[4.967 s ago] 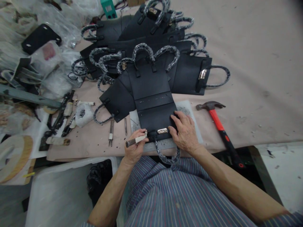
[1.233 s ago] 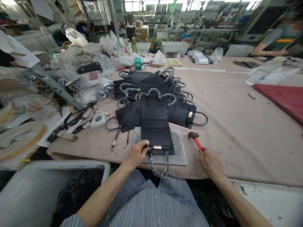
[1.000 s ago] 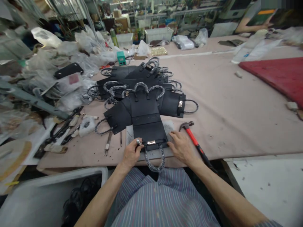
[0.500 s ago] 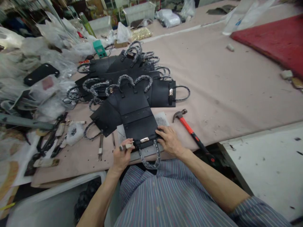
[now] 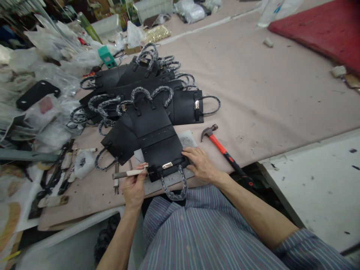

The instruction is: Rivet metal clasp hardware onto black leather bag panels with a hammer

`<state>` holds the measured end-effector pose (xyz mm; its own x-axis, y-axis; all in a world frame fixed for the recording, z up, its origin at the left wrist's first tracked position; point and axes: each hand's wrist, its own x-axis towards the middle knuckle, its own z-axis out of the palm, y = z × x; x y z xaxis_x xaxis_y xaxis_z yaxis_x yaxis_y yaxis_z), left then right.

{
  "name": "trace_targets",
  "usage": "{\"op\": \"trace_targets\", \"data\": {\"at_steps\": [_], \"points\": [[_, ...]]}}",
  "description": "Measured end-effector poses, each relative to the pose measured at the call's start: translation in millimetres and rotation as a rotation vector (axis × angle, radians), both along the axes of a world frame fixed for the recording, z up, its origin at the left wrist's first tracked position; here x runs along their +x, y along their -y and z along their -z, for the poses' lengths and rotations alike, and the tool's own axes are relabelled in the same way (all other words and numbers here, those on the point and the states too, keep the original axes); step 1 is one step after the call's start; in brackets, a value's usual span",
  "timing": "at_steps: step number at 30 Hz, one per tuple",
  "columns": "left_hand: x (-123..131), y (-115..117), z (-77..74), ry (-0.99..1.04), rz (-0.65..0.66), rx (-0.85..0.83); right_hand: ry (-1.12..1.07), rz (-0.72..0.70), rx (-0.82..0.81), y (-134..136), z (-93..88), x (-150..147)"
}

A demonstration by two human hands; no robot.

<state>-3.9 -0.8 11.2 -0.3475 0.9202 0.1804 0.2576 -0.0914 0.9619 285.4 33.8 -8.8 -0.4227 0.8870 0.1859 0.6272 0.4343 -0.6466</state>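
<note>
A black leather bag piece (image 5: 161,150) lies unfolded before me, with a metal clasp (image 5: 167,165) near its lower edge. Its wrapped handle (image 5: 184,183) loops toward my body. My left hand (image 5: 134,189), beside the lower left corner, is closed on a slim tool (image 5: 132,173) with a white-wrapped grip and a metal end pointing left. What its other end touches is too small to tell. My right hand (image 5: 201,163) rests with fingers stretched out on the panel's right edge. Under the panel, a grey slab (image 5: 187,139) shows at the sides.
More black bag pieces (image 5: 187,107) with wrapped handles are piled behind. To the right lies a claw hammer (image 5: 222,148). Forked tools, a tape roll (image 5: 83,164) and plastic bags (image 5: 56,56) crowd the left. A red board (image 5: 317,32) is at the far right.
My left hand has shifted left and drawn the tool away from the clasp side, turning it so more of its length shows. My right hand stays on the panel. The view has shifted slightly.
</note>
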Motion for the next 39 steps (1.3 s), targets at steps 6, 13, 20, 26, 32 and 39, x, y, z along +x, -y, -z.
{"op": "trace_targets", "data": {"at_steps": [6, 13, 20, 26, 32, 39], "points": [[80, -25, -5.9, 0.052, 0.26, 0.028, -0.1, 0.081, 0.063, 4, 7.6, -2], [91, -28, 12.4, -0.088, 0.31, 0.011, -0.16, 0.096, 0.155, 3, 9.5, 1], [91, -29, 9.4, -0.173, 0.348, 0.052, -0.185, 0.097, 0.165, 3, 11.8, 2], [92, -30, 12.4, -0.22, 0.352, 0.077, -0.203, 0.097, 0.168, 2, 9.0, 2], [94, -32, 11.1, -0.265, 0.364, 0.081, -0.202, 0.103, 0.107, 3, 9.5, 4], [97, -21, 3.7, -0.376, 0.314, 0.074, -0.188, 0.141, 0.106, 4, 8.2, 4]]}}
